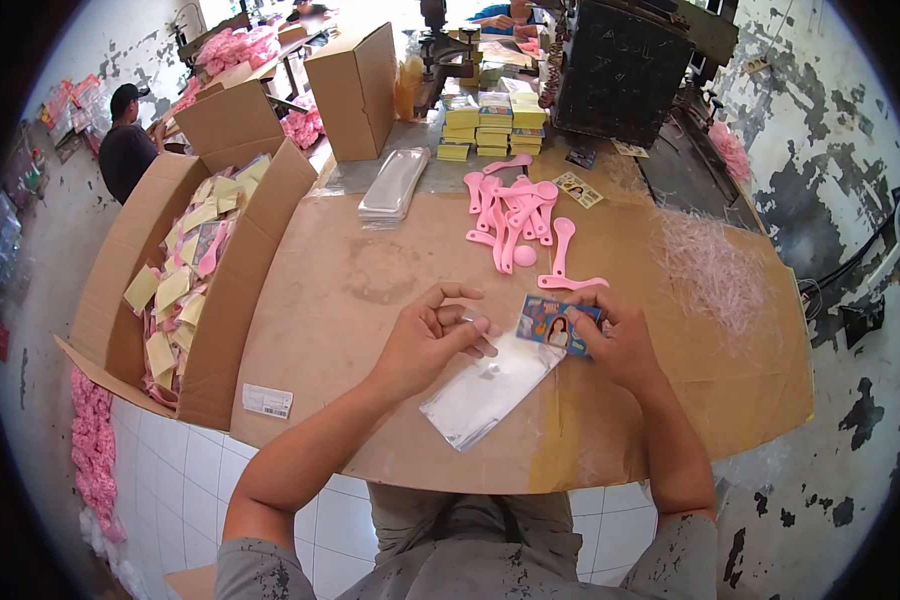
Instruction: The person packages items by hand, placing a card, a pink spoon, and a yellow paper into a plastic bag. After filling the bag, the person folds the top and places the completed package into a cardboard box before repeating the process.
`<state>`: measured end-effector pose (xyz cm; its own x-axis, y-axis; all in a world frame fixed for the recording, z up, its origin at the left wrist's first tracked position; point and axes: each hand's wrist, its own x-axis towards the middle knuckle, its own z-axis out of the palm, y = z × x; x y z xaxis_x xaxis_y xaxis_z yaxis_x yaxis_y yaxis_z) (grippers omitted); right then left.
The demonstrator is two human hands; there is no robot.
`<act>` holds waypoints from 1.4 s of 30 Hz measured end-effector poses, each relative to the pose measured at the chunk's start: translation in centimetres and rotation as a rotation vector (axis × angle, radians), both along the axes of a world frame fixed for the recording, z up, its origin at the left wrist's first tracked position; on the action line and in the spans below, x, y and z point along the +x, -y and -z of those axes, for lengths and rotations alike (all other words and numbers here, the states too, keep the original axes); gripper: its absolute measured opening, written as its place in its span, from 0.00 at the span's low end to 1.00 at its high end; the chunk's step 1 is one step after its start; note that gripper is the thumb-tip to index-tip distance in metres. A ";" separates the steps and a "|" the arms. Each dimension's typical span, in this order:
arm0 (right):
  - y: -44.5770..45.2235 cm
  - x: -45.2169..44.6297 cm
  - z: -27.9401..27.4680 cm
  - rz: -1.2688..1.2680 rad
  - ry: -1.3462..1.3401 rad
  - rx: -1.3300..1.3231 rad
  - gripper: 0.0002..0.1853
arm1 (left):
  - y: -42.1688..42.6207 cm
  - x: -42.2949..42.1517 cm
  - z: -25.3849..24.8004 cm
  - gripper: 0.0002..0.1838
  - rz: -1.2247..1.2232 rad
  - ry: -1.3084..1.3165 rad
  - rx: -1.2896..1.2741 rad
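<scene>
My right hand (610, 335) grips a blue printed card (548, 322) with a picture of a person on it, the thumb on its face. Under the card a clear plastic bag (490, 390) slants down toward my front; whether the fingers also hold the bag is hidden. To the left, my left hand (435, 335) is curled, thumb and fingers pinched near the bag's upper end. A small clear glint shows at the fingertips, too small to name. Just beyond the hands lie pink plastic spoons (515, 215), heaped, with a few apart from the pile.
An open carton (240, 260) of packed cards and pink spoons stands left. Behind are a stack of clear bags (394, 185), piles of cards (495, 125), a tall box (352, 90) and a black machine (620, 75). Plastic shreds (715, 275) lie right. A person (128, 145) is far left.
</scene>
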<state>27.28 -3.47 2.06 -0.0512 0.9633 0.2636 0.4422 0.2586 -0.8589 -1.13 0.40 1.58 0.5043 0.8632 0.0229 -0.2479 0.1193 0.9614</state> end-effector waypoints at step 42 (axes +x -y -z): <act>-4.4 -2.1 -2.6 0.058 0.336 0.315 0.15 | 1.4 0.7 0.2 0.19 0.033 -0.016 0.048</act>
<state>25.20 0.89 4.65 -0.1318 0.8429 0.5217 0.7039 0.4501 -0.5495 -0.43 -1.05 1.41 0.5332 0.8441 0.0561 -0.2292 0.0803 0.9701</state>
